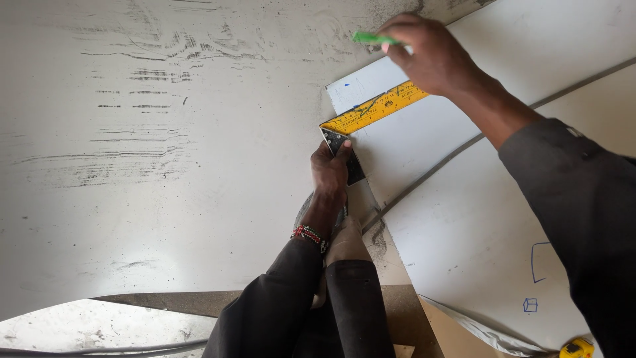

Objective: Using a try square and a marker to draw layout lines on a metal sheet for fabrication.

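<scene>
A white board (477,219) lies on a larger pale sheet (165,166). Across the board's near corner rests a try square with a yellow ruled blade (371,111) and a dark stock (346,156). My left hand (330,174) presses down on the dark stock at the board's edge; a red and white beaded band circles that wrist. My right hand (430,53) hovers over the far end of the yellow blade and grips a green pen (372,38), its tip hidden by the fingers.
A grey cable (464,142) runs diagonally over the white board. Small blue sketches (536,262) mark the board at lower right. A yellow tape measure (575,347) sits at the bottom right corner. My dark trouser leg (358,311) is below.
</scene>
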